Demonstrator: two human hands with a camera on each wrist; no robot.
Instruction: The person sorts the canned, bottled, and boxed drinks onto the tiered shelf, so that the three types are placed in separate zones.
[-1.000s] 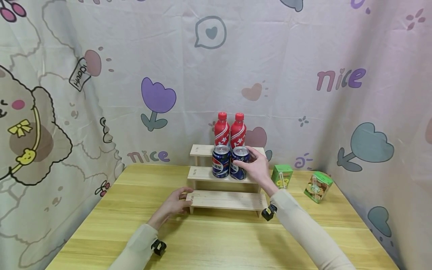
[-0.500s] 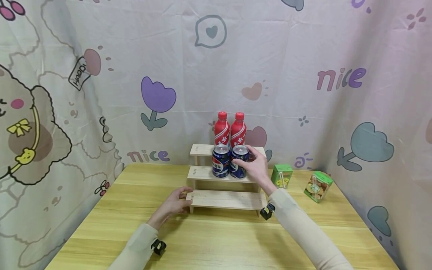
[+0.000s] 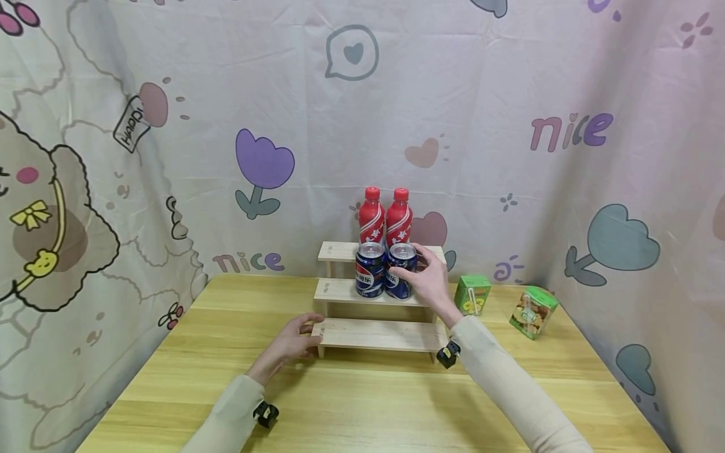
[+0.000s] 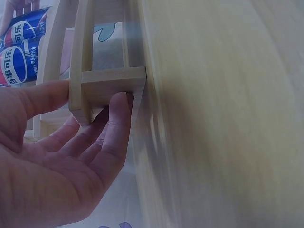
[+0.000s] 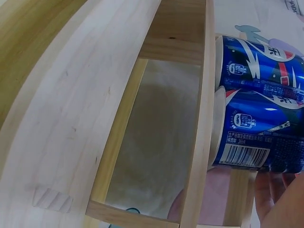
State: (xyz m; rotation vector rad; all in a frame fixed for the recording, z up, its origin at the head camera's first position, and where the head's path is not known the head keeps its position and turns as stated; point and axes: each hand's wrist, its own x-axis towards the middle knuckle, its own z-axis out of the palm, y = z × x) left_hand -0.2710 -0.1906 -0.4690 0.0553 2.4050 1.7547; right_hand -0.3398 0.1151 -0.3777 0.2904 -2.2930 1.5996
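Observation:
Two blue cans stand side by side on the middle step of a wooden three-step rack. My right hand grips the right can with thumb and fingers on its sides; the left can stands against it. In the right wrist view, fingers show by the lower can. My left hand holds the left end of the lowest step; in the left wrist view its thumb and fingers pinch round the wooden end piece.
Two red bottles stand on the top step, behind the cans. Right of the rack on the table are a green carton and a tilted green and brown carton. A patterned curtain hangs behind.
The right can has shifted very slightly back and to the left, with my right hand still on it. My left hand has stayed at the rack's end.

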